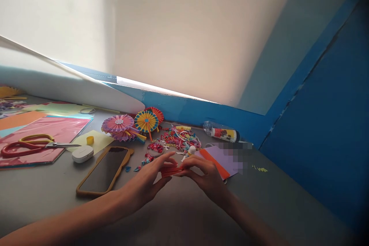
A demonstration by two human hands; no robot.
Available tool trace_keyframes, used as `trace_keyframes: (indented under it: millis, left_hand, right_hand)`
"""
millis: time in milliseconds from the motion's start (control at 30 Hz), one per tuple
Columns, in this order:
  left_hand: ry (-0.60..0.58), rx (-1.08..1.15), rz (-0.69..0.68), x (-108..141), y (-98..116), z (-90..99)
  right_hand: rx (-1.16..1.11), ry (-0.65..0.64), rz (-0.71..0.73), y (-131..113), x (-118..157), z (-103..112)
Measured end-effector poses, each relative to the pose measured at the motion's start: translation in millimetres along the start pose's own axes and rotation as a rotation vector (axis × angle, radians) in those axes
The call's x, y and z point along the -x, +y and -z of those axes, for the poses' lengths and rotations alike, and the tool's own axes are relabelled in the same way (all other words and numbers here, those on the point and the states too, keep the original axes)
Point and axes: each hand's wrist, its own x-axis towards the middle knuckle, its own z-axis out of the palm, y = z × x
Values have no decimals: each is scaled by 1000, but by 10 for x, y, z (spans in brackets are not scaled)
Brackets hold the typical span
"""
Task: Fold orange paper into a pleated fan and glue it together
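Between my two hands, above the grey table point(173, 223), is a red piece of pleated paper point(170, 171). My left hand point(152, 175) grips its left end between thumb and fingers. The fingertips of my right hand point(203, 173) pinch its right end. Just behind my right hand lie a purple sheet point(220, 157) and an orange strip point(213, 163). A glue bottle with a white cap point(191, 150) shows past my fingers, its lower part hidden. Colourful paper scraps point(183, 138) are heaped beyond.
Folded paper rosettes point(146, 120) stand against the blue wall point(184, 109). A phone point(105, 171), a white case point(82, 154), a yellow cap point(90, 140) and scissors point(37, 145) on packed pink paper point(65, 127) lie left. A clear bottle point(221, 132) lies at the back right.
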Motion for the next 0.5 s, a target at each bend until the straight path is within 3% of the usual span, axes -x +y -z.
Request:
trace_keyframes:
  millis: [167, 267, 500]
  left_hand:
    - [-84, -99, -31, -35, 72, 82]
    - [-77, -98, -45, -38, 68, 90]
    - [-146, 33, -3, -19, 30, 35]
  right_hand:
    - [-2, 19, 44, 5, 29, -34]
    - [-33, 18, 41, -26, 32, -41]
    - [-29, 47, -95, -87, 25, -77]
